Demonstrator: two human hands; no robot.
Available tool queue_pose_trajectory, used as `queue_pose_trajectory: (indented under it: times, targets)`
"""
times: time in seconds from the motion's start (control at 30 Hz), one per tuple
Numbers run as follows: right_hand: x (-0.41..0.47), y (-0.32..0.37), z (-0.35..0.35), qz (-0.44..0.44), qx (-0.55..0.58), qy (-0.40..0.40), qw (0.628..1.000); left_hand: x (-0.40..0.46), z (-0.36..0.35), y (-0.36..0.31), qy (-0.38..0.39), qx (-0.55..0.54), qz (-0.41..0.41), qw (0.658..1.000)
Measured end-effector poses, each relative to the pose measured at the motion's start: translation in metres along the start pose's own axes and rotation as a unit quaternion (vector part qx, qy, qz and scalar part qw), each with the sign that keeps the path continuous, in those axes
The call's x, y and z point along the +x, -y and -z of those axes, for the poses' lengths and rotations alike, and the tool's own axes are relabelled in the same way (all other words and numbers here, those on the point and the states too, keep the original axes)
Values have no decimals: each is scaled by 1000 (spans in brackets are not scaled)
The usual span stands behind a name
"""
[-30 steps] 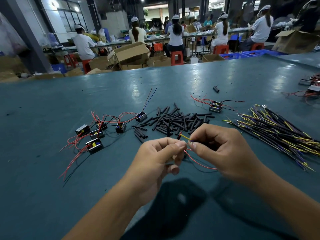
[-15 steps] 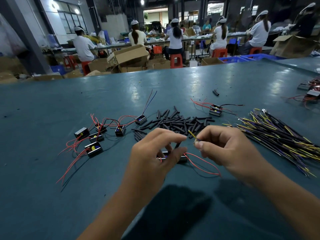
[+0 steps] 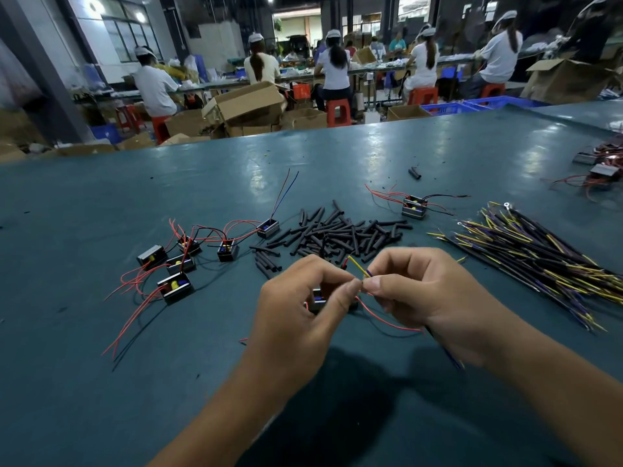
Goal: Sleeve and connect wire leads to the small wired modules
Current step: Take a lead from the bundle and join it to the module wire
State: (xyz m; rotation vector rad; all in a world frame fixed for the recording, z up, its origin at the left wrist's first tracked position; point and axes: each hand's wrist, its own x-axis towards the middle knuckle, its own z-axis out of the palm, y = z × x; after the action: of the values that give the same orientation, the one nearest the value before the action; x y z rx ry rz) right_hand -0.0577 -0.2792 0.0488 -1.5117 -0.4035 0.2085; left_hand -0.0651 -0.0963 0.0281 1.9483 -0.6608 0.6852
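Low in the middle of the frame, the left hand is curling over a small module on the table, fingers pinching its red lead. Beside it, the right hand is pinching a yellow wire, tips meeting, likely for joining. Beyond them, black sleeves are lying heaped at centre, modules are waiting left, and wire leads are lying bundled right, all within reach.

I'm looking into a factory assembly hall: capped workers on red plastic stools line a long worktable, open cardboard cartons and blue crates crowd the floor beyond my green bench.
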Motion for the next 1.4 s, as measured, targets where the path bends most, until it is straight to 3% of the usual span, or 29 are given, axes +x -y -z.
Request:
queue_pose_trajectory:
  times: [0.1, 0.23, 0.3, 0.43, 0.5, 0.6, 0.7, 0.83, 1.13, 1.4]
  targets:
    - [-1, -6, -1, 125, -96, -41, 987, -1, -1, -6, 16, -175, 152, 973]
    - [-1, -13, 3, 220, -212, -72, 950, 2, 2, -9, 34, -269, 216, 938]
    - [-1, -12, 7, 287, -299, -78, 907, 2, 2, -9, 53, -304, 262, 914]
    - [1, -8, 11, 420, -448, -90, 784, 1, 4, -8, 96, -400, 334, 848]
    - [1, -8, 13, 435, -456, -104, 769, 1, 7, -7, 106, -406, 339, 842]
    - [0, -2, 22, 408, -408, -140, 805, 5, 13, -3, 59, -373, 331, 865]
    - [1, 1, 28, 363, -362, -147, 846, 7, 18, 4, -2, -262, 255, 931]
    - [1, -8, 20, 309, -305, -94, 896, 3, 14, -1, 43, -142, 114, 982]
    - [2, -19, 12, 243, -207, -27, 947, 1, 6, -4, -2, -11, -37, 999]
    - [3, -21, 10, 209, -180, 7, 961, 2, 7, 1, -12, 71, -94, 993]
